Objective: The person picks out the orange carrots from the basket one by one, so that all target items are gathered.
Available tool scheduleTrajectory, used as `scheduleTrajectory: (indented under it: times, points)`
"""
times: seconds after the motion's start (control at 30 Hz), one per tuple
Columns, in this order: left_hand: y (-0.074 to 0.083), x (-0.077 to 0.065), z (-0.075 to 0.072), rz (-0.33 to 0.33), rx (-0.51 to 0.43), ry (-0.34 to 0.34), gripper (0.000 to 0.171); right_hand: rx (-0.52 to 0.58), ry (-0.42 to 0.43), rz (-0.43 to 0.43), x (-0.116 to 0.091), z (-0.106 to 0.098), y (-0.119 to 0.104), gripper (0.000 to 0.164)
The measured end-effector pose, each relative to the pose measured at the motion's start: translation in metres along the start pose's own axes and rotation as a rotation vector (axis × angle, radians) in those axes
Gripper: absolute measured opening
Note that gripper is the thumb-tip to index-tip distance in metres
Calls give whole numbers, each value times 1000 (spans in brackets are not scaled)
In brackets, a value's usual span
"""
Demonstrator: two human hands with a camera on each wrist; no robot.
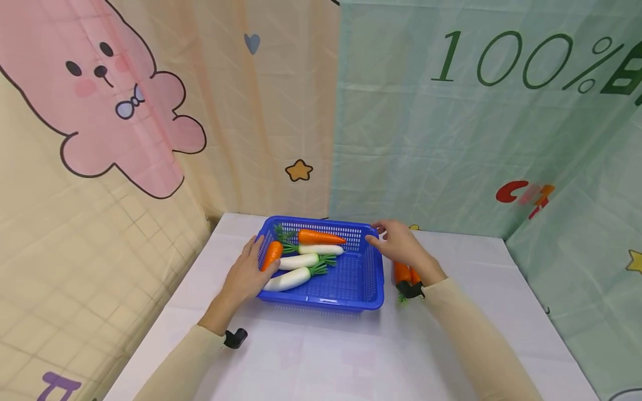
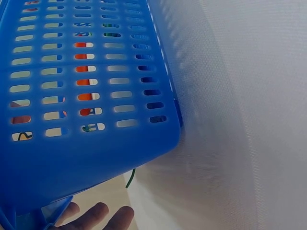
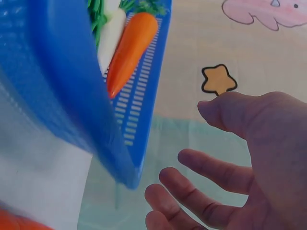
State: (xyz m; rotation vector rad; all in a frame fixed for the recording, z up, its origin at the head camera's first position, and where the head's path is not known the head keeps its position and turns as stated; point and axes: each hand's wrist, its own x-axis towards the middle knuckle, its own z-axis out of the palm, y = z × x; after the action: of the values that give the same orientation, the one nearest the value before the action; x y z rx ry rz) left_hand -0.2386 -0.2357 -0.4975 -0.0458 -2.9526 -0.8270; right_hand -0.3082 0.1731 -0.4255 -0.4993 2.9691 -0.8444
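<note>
Nearest, the left hand (image 1: pixel 246 274), fingers extended, flanks a blue rectangular plastic basket (image 1: pixel 356 278) on the white counter (image 1: pixel 311 356), holding white green-topped radishes (image 1: pixel 293 278) and orange tapered carrots (image 1: pixel 321 238). Farther back, the right hand (image 1: pixel 401 242) spreads loosely beside the rim. Basket positioning seems underway; shifting it would call for closing both hands.

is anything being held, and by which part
The left hand is at the left rim of the basket; whether it grips there cannot be told. The right hand, near the far right corner, holds nothing.
</note>
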Motion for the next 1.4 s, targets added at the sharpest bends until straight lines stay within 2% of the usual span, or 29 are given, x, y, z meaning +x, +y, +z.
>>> scheduleTrajectory:
  times: [0.23, 0.5, 0.67, 0.8, 0.97, 1.13, 1.27, 1.33, 1.4]
  points:
    - [-1, 0, 0, -1, 0, 11, 95, -2, -45, -143, 20, 14, -17, 51]
    - [2, -2, -2, -5, -18, 19, 89, -15, -88, -242, 38, 35, -31, 54]
    - [4, -4, -1, -11, -14, 14, 89, 29, -107, -302, 64, 58, -24, 57]
    - [3, -3, -1, -5, -14, 19, 88, 53, -132, -312, 91, 85, -15, 60]
    - [2, -2, 1, 3, -24, 26, 88, 62, -154, -335, 110, 105, -22, 62]
    - [2, -2, 3, -1, -23, 24, 89, 77, -191, -294, 117, 119, -34, 61]
    - [1, -2, 3, -10, -16, 19, 90, 65, -208, -249, 117, 121, -46, 60]
    - [1, -2, 2, -13, -13, 15, 90, 48, -210, -232, 109, 115, -58, 59]
    - [1, -2, 1, -15, -12, 13, 90, 46, -193, -239, 112, 120, -57, 58]
